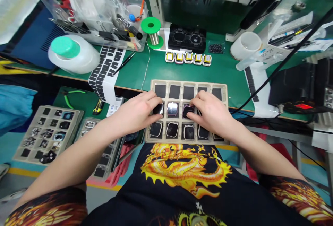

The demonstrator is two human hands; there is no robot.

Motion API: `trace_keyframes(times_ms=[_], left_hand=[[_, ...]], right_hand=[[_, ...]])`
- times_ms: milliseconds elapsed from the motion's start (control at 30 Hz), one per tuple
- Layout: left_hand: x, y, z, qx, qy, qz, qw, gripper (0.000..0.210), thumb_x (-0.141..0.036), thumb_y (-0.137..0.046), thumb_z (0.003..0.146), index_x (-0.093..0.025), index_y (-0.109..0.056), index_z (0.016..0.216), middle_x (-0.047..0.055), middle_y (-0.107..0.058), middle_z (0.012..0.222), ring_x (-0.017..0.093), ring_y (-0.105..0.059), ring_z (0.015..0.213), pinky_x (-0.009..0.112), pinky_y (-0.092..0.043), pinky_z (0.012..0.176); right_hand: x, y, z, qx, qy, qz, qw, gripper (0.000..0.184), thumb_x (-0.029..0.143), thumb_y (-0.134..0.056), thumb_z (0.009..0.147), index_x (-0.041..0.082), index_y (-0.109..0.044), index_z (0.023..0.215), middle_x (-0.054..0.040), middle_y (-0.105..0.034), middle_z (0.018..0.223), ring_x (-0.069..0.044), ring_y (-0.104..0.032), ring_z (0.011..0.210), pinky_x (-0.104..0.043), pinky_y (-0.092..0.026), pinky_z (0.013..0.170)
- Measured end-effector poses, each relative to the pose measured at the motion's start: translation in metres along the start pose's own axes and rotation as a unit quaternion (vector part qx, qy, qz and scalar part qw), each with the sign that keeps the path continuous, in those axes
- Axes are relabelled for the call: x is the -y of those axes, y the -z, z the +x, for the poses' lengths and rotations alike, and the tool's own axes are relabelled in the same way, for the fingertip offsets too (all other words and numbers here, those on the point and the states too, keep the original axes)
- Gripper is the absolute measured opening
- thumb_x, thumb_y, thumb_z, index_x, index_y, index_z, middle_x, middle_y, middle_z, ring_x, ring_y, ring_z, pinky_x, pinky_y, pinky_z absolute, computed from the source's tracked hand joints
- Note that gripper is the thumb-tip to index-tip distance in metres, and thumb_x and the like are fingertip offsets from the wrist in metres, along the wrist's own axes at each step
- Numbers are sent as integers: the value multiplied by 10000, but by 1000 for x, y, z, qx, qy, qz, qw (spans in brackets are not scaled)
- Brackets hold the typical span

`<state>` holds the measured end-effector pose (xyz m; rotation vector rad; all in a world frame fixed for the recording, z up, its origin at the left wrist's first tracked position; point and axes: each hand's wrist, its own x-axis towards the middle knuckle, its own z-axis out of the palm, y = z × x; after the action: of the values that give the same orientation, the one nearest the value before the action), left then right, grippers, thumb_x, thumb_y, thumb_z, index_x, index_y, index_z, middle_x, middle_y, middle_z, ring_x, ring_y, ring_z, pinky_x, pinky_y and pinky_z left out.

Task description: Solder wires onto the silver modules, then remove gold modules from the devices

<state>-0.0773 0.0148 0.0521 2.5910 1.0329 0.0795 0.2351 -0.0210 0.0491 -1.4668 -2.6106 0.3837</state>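
A beige compartment tray [188,83] lies at the table's front edge, holding square smartwatch bodies with dark screens. In the tray's middle row, my left hand [142,110] has its thumb and fingers closed around the edges of a smartwatch body [157,109] in the left compartment. Two compartments to the right, my right hand [208,110] pinches another smartwatch body [186,111]. Between my hands sits a smartwatch body [172,108] with a bright reflection on its screen. Several more fill the near row, such as one smartwatch body [172,129]. Far-row compartments show dark pads [174,92].
Behind the tray stand several small watch cases with yellow parts [188,58], a black fixture [186,38] and a solder spool [151,32]. A white bottle [75,54] is at left, a white cup [246,45] at right. Another parts tray [48,134] lies lower left. A black cable [281,68] crosses the right side.
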Motion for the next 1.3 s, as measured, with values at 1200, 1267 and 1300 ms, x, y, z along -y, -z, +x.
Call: trace_keyframes(times_ms=[1200, 1267, 1300], left_hand=[[-8, 7, 5, 24, -43, 111, 993, 219, -320, -636, 1065, -137, -749, 1101, 164, -671, 1127, 350, -648, 1087, 523, -577, 987], [-10, 7, 4, 26, -37, 104, 993, 220, -318, -610, 1076, -154, -753, 1107, 163, -679, 1141, 342, -643, 1093, 512, -573, 987], [-10, 7, 4, 26, -34, 100, 994, 217, -317, -608, 1076, -162, -754, 1115, 159, -681, 1145, 336, -640, 1095, 506, -572, 991]], right_hand=[[-74, 13, 66, -118, -88, 31, 989, 143, 232, -608, 945, 212, -737, 1002, -126, -725, 1103, -321, -663, 1046, -453, -489, 881], [-71, 14, 61, -123, -75, 26, 989, 198, 259, -583, 977, 207, -762, 1042, -132, -733, 1115, -330, -673, 1066, -461, -500, 893], [-68, 13, 58, -132, -69, 24, 989, 223, 273, -568, 996, 206, -766, 1071, -135, -733, 1122, -333, -674, 1069, -464, -506, 895]])
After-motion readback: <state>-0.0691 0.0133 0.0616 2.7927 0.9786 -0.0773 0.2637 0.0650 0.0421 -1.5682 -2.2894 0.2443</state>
